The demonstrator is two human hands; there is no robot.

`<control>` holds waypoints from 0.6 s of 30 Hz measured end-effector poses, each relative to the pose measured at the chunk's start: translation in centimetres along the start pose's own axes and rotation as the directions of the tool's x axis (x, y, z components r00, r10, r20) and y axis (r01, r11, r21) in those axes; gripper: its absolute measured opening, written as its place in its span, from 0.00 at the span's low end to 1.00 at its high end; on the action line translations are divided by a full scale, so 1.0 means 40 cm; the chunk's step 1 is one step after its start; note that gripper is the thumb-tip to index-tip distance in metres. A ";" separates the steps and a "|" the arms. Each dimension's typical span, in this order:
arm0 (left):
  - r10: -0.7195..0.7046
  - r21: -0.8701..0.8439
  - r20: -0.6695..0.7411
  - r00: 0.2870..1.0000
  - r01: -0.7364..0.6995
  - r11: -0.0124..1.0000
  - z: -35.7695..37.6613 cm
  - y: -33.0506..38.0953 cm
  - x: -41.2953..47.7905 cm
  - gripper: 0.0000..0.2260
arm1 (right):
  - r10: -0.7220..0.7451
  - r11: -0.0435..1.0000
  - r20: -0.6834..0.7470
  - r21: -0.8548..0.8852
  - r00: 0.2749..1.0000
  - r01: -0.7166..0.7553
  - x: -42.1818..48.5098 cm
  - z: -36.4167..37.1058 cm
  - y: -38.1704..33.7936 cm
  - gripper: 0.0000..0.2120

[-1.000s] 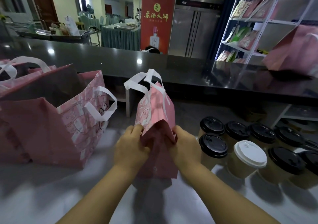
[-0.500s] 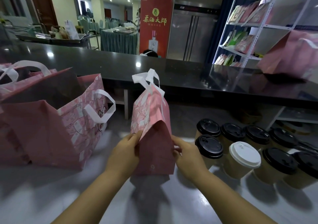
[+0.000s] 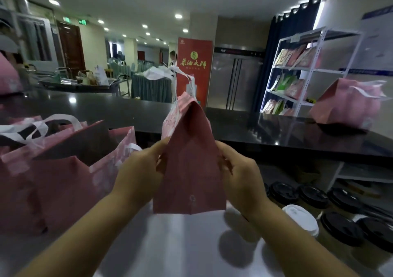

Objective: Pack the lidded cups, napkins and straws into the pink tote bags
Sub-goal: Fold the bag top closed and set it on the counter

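Worktop (image 3: pixel 170 244) carries everything I see. Open tote (image 3: pixel 63 170) stands left of the left fingers (image 3: pixel 157 149), mouth up, near but not touching. Folded tote (image 3: pixel 189 170) sits between left and right fingers, upright, long axis vertical, white handles (image 3: pixel 170 72) at top. Its bottom edge is at or just above the worktop, I can't tell which. Cups (image 3: pixel 312 196) cluster down-right of the right fingers, mostly black lids, one white.

Left hand (image 3: pixel 138 174) pinches the folded tote's left edge and right hand (image 3: pixel 242 176) pinches its right edge. Fingers are curled onto the fabric both sides and hold nothing else.

My read: the step is opening this tote. Its sides lie flat together, so the fingers need to pull apart sideways, away from the vertical fold, before any cup goes in. The right hand is plainly nearer the cups, so I'd load from that side. Napkins, straws: not visible.
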State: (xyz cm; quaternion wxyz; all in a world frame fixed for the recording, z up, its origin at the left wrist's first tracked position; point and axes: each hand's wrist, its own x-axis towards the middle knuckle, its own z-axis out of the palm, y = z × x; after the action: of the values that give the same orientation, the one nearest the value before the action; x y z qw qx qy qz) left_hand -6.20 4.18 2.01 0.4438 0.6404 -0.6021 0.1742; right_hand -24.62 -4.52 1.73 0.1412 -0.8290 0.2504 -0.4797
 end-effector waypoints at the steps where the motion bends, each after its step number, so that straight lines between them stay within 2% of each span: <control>1: 0.013 -0.023 -0.013 1.000 -0.013 1.000 -0.019 0.002 0.026 0.15 | -0.032 0.999 -0.030 -0.002 0.999 0.032 0.028 -0.010 -0.016 0.16; 4: 0.043 -0.063 -0.008 0.999 -0.044 0.997 -0.074 0.002 0.115 0.17 | -0.059 0.998 -0.071 0.012 0.996 0.060 0.118 -0.025 -0.054 0.16; 8: 0.092 -0.033 -0.023 0.995 -0.093 0.995 -0.113 -0.028 0.232 0.17 | -0.047 0.998 -0.075 0.036 0.996 0.050 0.241 -0.013 -0.074 0.17; 13: 0.023 0.021 0.039 0.999 -0.024 0.999 -0.120 -0.117 0.373 0.17 | -0.002 0.998 -0.068 0.061 0.998 0.006 0.380 0.068 -0.067 0.22; 18: -0.050 -0.006 0.100 0.994 0.051 0.999 -0.082 -0.250 0.474 0.19 | 0.022 0.999 -0.080 0.031 0.997 -0.020 0.489 0.183 -0.036 0.22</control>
State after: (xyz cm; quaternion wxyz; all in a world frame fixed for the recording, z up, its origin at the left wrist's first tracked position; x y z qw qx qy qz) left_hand 8.14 -6.15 14.55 0.4201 0.6615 -0.6079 0.1280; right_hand -9.76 -14.13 12.93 0.1485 -0.8041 0.2574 -0.5149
